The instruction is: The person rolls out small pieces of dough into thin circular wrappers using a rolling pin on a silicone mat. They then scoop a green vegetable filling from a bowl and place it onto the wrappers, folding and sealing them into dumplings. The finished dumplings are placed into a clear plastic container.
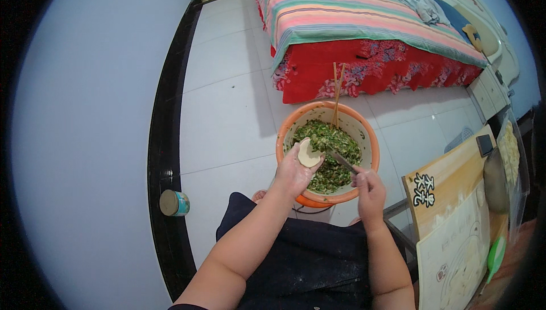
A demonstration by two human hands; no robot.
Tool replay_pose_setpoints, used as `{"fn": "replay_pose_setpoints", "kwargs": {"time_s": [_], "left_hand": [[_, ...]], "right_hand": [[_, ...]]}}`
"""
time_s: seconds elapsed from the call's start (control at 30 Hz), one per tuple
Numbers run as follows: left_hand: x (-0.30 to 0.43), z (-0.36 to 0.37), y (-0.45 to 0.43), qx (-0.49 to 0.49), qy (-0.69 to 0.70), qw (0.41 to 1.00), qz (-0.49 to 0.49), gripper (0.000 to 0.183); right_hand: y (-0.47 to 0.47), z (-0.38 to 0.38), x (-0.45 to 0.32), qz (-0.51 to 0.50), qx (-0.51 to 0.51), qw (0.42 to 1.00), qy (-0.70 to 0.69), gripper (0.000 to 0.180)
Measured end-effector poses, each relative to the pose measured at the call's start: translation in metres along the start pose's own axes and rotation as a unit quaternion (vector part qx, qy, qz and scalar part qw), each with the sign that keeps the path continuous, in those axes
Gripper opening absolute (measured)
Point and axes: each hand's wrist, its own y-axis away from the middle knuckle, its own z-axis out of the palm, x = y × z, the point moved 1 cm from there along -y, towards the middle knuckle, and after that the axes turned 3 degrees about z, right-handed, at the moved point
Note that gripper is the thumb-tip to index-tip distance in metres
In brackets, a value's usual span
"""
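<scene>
My left hand [295,172] holds a round dough wrapper [308,155] on its palm and fingers, over the left part of an orange-rimmed basin [374,148]. The basin holds a chopped green filling [335,182]. In my right hand [369,186], above the basin's right rim, is the handle of a flat metal spreader or knife [343,162]. Its blade points up and left, with the tip close to the wrapper and the filling. Some filling shows at the wrapper's upper edge; whether it lies on the dough I cannot tell. Two wooden chopsticks [337,92] stand upright in the filling.
At the right are a wooden board [448,173], a floured mat [452,250], a phone [484,145], a green scoop [496,259] and a tray of pale pieces [509,152]. A striped bed [332,7] stands beyond the basin. A lidded jar [174,203] is by the left wall.
</scene>
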Motion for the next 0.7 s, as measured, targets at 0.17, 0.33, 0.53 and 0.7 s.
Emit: {"fn": "replay_pose_setpoints", "kwargs": {"time_s": [0.17,0.33,0.53,0.7], "left_hand": [[0.003,0.01,0.003,-0.042,0.017,0.999,0.019,0.045],[0.006,0.009,-0.001,-0.045,0.029,0.998,0.031,0.045],[0.011,0.0,-0.003,-0.019,0.009,0.998,0.062,0.044],[0.034,-0.015,-0.011,0.013,0.038,0.994,0.098,0.046]], "right_hand": [[0.008,0.012,-0.008,-0.256,-0.037,0.932,0.255,0.036],[0.015,0.009,-0.016,-0.305,-0.049,0.895,0.321,0.041],[0.009,-0.007,0.002,-0.152,0.028,0.976,0.154,0.023],[-0.007,0.0,0.014,-0.031,-0.018,0.978,0.203,0.02]]}}
